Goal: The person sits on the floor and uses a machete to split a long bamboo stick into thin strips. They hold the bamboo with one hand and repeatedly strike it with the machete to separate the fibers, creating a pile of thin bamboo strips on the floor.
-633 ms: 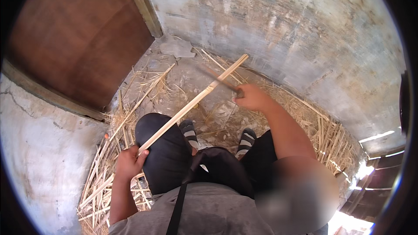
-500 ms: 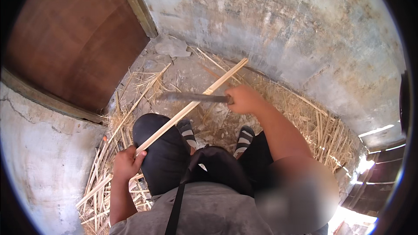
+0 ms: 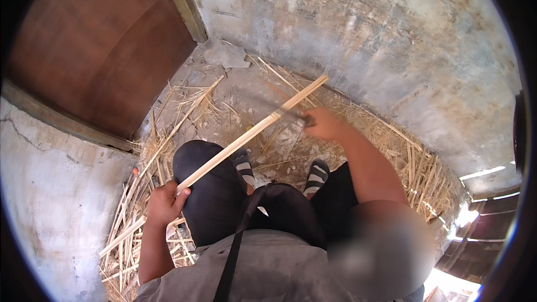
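A long pale strip of split bamboo (image 3: 246, 136) slants from lower left to upper right, passing over my left knee. Its lower part is gripped in my left hand (image 3: 165, 202), thumb on top, and the strip's tail runs on behind the wrist. My right hand (image 3: 323, 124) is closed around the handle of a long-bladed knife (image 3: 288, 115), a machete by its look. The blade, smeared by motion, crosses the strip near a node in its upper half and points up and left. Whether its edge touches the bamboo cannot be made out.
Bamboo strips and shavings (image 3: 126, 240) lie heaped at my left, with more shavings (image 3: 411, 170) along the wall (image 3: 358, 33) at right. A brown door panel (image 3: 106, 50) stands at upper left. My sandalled feet (image 3: 317, 174) rest on the dirty floor.
The knife has turned from nearly level to slanting up and left, and my right hand has shifted slightly right and up. My left hand keeps its hold on the strip.
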